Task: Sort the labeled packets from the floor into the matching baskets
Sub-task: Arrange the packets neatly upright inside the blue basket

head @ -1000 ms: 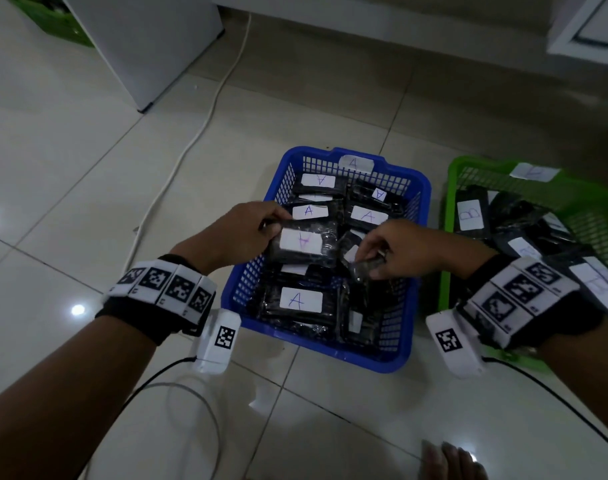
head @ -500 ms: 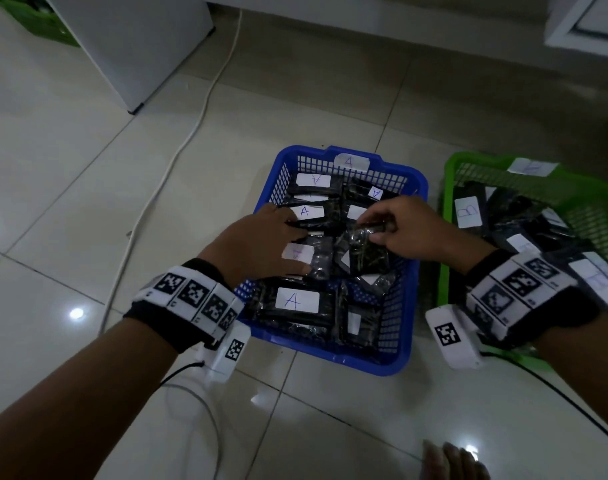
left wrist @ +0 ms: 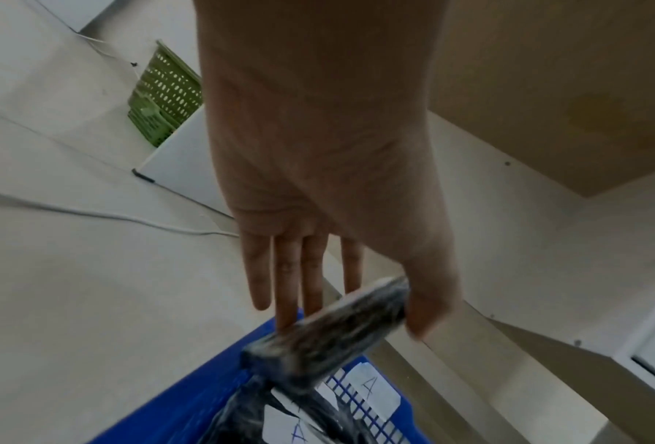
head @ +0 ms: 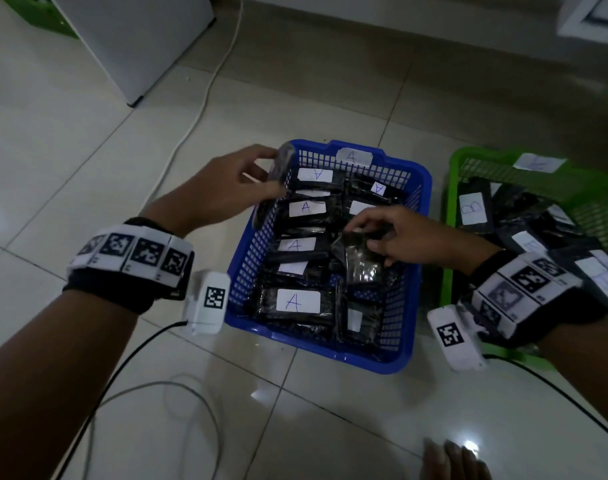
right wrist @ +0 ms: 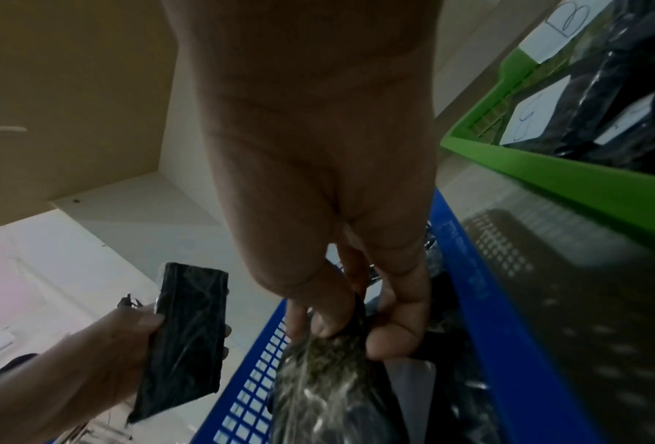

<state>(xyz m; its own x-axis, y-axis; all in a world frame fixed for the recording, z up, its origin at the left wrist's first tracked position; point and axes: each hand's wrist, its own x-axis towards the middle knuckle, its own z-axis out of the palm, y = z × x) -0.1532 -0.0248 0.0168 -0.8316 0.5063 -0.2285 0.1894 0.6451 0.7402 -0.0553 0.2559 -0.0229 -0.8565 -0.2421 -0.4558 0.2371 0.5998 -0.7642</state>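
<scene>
A blue basket (head: pixel 316 348) marked A holds several black packets with white A labels. Over its left rim, my left hand (head: pixel 266 164) grips one black packet (head: pixel 278 168) between thumb and fingers, edge-on, label hidden. The left wrist view shows that packet (left wrist: pixel 330 333) across the fingers (left wrist: pixel 288 300) above the blue basket (left wrist: pixel 189 390). Inside the basket, my right hand (head: pixel 361 233) pinches the top of another black packet (head: pixel 358 265), label unseen. The right wrist view shows this pinch (right wrist: pixel 341 333) on the packet (right wrist: pixel 318 375). A green basket (head: pixel 449 188) with B packets stands to the right.
A white cable (head: pixel 205 98) runs over the tiled floor left of the baskets, past a white cabinet (head: pixel 133 39). Black wrist cables trail near the front. Toes (head: pixel 451 462) show at the bottom edge. Another green basket (left wrist: pixel 162 90) stands behind the cabinet.
My left hand has lifted a packet out of the blue basket's middle, up and left to the rim. My right hand stays inside the basket, still pinching its packet.
</scene>
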